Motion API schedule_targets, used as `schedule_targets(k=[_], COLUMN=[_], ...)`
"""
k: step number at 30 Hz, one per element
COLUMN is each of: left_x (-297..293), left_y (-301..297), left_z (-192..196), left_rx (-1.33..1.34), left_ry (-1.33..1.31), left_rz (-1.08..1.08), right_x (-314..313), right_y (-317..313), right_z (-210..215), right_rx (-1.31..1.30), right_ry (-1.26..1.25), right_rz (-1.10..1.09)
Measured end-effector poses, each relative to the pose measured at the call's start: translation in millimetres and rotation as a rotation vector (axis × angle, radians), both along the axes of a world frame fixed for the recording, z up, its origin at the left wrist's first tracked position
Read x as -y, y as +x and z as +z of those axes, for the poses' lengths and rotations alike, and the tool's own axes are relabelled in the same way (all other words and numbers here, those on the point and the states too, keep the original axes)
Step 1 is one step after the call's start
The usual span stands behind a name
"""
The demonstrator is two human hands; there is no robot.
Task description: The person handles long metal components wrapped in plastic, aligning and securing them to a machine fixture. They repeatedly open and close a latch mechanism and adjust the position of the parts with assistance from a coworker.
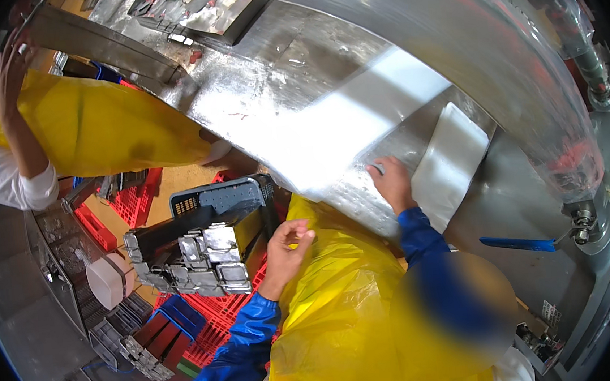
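My left hand is held in front of my yellow apron, its fingers loosely bent and apart with nothing seen in them. Just left of it stands a grey crate with several long metal moulds in it. My right hand is over the edge of the metal table, thumb and fingers apart and apparently bare. Beyond it a clear plastic sheet lies flat and shiny on the table. A stack of pale plastic sheets lies right beside that hand.
A person in a yellow apron stands at the left. At the table's far end is a tray of pale and reddish pieces. A large plastic-covered steel pipe arches along the right, above a blue lever. Red crates stand low left.
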State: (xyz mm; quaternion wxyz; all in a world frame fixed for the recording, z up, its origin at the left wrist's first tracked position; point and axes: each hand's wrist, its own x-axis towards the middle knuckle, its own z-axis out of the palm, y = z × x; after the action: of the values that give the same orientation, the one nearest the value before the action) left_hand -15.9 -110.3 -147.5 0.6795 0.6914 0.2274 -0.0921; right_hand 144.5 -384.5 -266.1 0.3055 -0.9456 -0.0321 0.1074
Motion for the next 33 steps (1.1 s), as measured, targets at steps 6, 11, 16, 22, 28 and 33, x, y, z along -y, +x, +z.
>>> schedule_targets(k=[6, 11, 16, 22, 28, 33], left_x=[-55.2, -80.2, -104.4, -97.9, -80.1, -14.1], left_y=[69.1, 113.5, 122.1, 155.0, 193.2, 189.8], left_z=[23.7, 37.3, 12.4, -4.6, -71.6, -66.4], left_rx=[0.103, 0.112, 0.006, -0.066, -0.093, 0.339], left_ry=[0.094, 0.17, 0.144, 0.263, 0.464, 0.134], left_rz=[-0.06, -0.161, -0.316, -0.701, -0.822, -0.696], right_x=[-114.6, -152.8, -150.1, -138.6, -98.7, -48.8], right_y=[6.3, -2.6, 6.6, 14.1, -20.1, -55.3], right_z=[2.5, 0.9, 0.7, -11.2, 47.9, 96.3], right_rx=[0.052, 0.075, -0.036, 0.032, 0.099, 0.204], right_ry=[-0.004, -0.085, -0.02, 0.197, 0.207, 0.251], right_rz=[0.206, 0.08, 0.023, -0.038, -0.068, -0.152])
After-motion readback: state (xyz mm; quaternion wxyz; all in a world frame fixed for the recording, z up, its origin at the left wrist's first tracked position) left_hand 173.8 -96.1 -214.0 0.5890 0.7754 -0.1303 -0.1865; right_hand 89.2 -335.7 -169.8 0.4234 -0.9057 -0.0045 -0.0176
